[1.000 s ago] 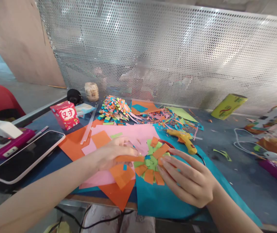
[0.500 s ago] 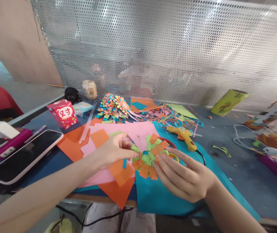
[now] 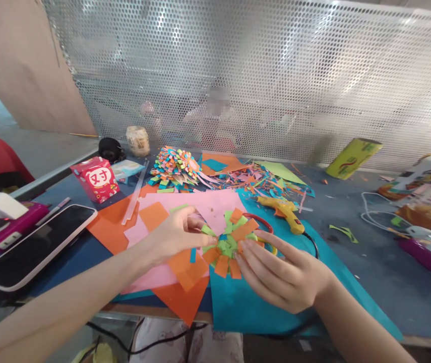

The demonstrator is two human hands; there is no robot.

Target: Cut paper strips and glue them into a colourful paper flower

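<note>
Between my two hands is a paper flower [image 3: 227, 246] with a green centre and orange and green strip petals. My left hand [image 3: 187, 232] pinches its left edge between thumb and fingers. On the other side, my right hand [image 3: 281, 269] grips the right edge, its fingers over the orange petals. The flower is held above a blue paper sheet [image 3: 245, 302]. Behind it, scissors with red and yellow handles [image 3: 262, 222] are partly hidden by my right hand. A yellow glue gun [image 3: 285, 212] lies just beyond.
Pink paper [image 3: 200, 201] and orange sheets [image 3: 113, 222] lie to the left, with clear glue sticks [image 3: 134, 194] on them. A finished-looking paper flower pile [image 3: 175, 169] and paper scraps [image 3: 253, 181] sit behind. A phone [image 3: 37, 247], a red box [image 3: 96, 179] and a yellow-green can [image 3: 353, 159] stand around.
The view has shifted slightly. Both hands keep their hold on the paper flower, which is turned or tilted a little; its green petals at the left stand out more.
</note>
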